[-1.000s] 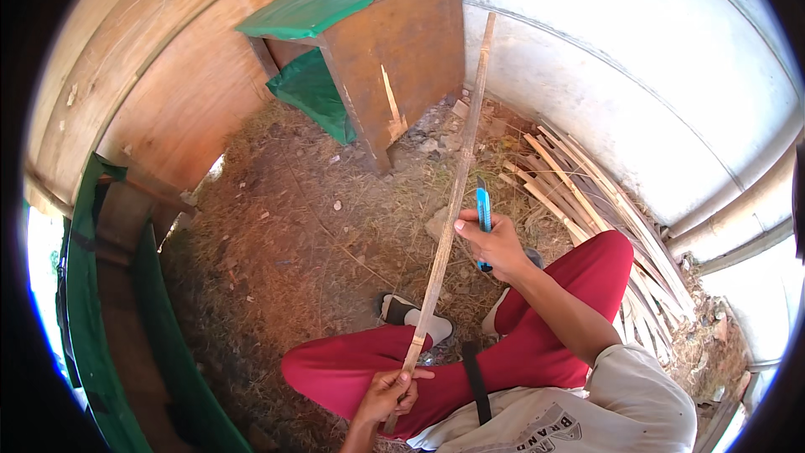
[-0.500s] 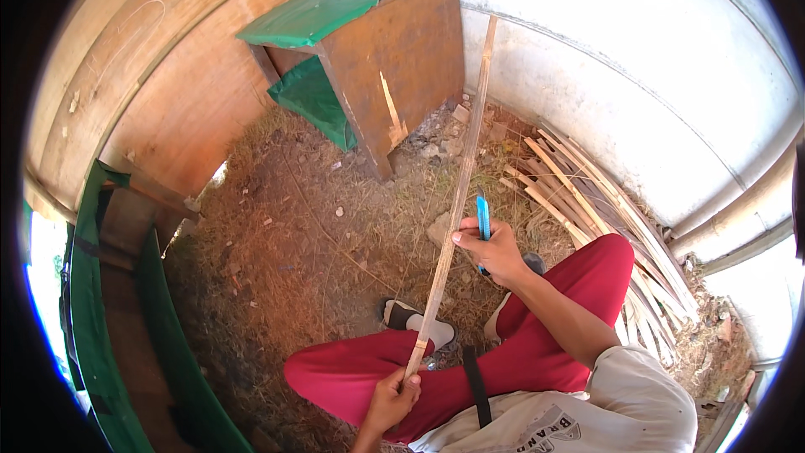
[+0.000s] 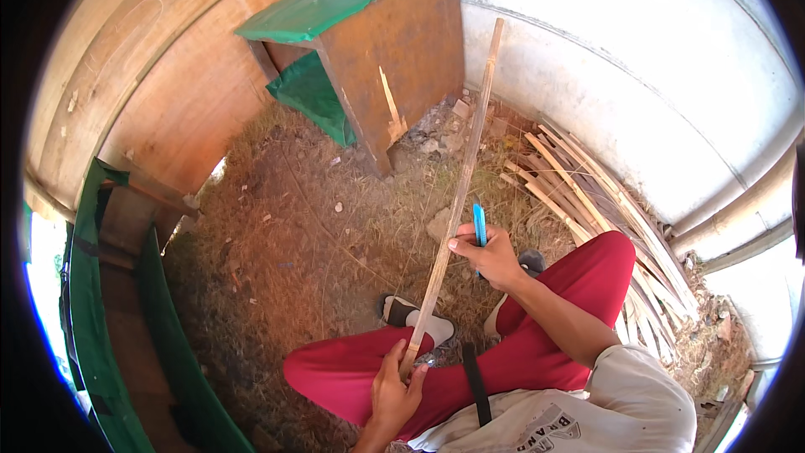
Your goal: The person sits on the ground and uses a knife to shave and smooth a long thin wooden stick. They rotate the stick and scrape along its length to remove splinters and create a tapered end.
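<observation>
A long bamboo strip (image 3: 466, 169) slants up and away from my lap, its far tip in front of the white wall. Around its near end, above my left thigh, my left hand (image 3: 396, 394) has its fingers and thumb on either side. My right hand (image 3: 496, 258) is closed on a blue utility knife (image 3: 480, 225), which points upward. The thumb and fingertips of that hand also meet the strip around its middle. Whether the knife's blade is out is too small to tell.
Beyond my right knee lies a pile of split bamboo strips (image 3: 579, 193) along the white wall (image 3: 604, 42). A brown wooden cabinet (image 3: 411, 50) with a green top stands at the back. Green-edged shelving (image 3: 151, 302) lines the left. My sandalled feet rest on dry, grassy ground (image 3: 285, 226).
The strip has turned about its length and shows a narrower side. My left hand has shifted up slightly, its fingers straighter. My right hand and the knife have moved slightly left.
</observation>
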Available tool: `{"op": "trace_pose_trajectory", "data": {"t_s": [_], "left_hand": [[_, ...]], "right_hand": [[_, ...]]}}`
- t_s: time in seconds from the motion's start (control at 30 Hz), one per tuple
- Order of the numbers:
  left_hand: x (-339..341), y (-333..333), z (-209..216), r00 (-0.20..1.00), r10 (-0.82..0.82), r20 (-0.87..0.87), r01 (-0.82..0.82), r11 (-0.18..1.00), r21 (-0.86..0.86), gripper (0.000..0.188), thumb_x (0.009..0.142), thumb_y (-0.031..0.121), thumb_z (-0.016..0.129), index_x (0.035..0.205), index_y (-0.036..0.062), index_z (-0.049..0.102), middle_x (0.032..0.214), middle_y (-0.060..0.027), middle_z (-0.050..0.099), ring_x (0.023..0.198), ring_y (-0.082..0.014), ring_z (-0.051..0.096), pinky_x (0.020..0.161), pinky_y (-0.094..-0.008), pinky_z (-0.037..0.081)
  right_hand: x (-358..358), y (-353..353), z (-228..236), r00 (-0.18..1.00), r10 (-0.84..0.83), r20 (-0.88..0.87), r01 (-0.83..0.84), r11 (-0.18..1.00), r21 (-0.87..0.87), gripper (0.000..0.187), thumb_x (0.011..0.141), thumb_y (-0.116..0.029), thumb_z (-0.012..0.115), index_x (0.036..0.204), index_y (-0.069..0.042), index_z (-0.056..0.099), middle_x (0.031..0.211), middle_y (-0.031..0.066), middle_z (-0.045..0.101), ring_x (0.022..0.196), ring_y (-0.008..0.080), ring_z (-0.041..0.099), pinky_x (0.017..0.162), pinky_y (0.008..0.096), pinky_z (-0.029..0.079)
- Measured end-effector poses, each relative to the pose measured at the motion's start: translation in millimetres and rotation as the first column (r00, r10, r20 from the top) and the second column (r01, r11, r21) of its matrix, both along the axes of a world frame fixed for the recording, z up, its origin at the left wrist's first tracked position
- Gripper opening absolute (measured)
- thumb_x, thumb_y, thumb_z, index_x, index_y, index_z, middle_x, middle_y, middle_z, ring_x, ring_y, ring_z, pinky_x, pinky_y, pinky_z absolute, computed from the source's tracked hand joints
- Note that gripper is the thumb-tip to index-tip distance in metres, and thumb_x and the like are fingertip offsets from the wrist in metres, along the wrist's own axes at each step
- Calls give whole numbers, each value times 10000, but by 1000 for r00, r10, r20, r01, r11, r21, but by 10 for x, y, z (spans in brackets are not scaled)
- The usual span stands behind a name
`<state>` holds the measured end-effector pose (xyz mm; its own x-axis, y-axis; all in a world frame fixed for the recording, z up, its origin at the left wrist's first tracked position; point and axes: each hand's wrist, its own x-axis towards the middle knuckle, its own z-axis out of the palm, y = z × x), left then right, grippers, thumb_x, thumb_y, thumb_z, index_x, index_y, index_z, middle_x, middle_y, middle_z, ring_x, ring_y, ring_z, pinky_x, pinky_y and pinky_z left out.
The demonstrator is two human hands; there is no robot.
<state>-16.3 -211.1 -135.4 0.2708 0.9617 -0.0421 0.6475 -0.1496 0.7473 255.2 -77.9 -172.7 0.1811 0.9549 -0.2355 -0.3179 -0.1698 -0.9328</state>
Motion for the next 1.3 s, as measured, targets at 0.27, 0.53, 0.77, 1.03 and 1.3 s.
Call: {"op": "trace_pose_trajectory", "data": {"t_s": [0.27,0.53,0.77,1.03,1.3], "left_hand": [[106,75,-17,998,61,32,-61,998,-5,536,913,150,698,1347,-63,466,1102,-247,630,897,-353,680,734,-413,547],[216,100,-44,995,99,24,-100,992,74,410,918,109,684,1254,-69,532,1094,-248,635,954,-402,671,783,-451,556],[271,61,-131,973,75,-217,-6,954,300,369,898,105,695,1209,-50,571,1007,-196,641,828,-376,692,618,-421,578],[286,56,-150,959,96,-268,11,928,371,343,895,83,693,1194,-53,593,961,-178,638,763,-347,690,578,-405,567],[333,81,-137,972,124,-201,-52,943,329,366,895,96,711,1199,-66,587,973,-200,648,813,-357,693,614,-409,575]], "right_hand": [[-5,63,-14,996,-62,-63,65,997,46,306,854,-74,788,1086,41,625,796,57,656,539,41,485,444,226,333],[101,102,-19,999,-46,1,46,999,16,348,849,-105,790,1096,80,628,893,100,704,790,130,659,665,267,500],[83,107,-16,997,-77,-31,79,995,59,323,853,-91,787,1090,62,629,871,84,687,693,100,600,567,255,436],[97,109,-45,994,-80,-76,84,995,47,295,860,-83,783,1083,28,625,838,51,655,514,39,481,430,225,343],[136,120,-53,983,-87,-163,92,995,22,314,853,-80,786,1092,24,611,856,50,656,528,43,494,436,222,347]]}}
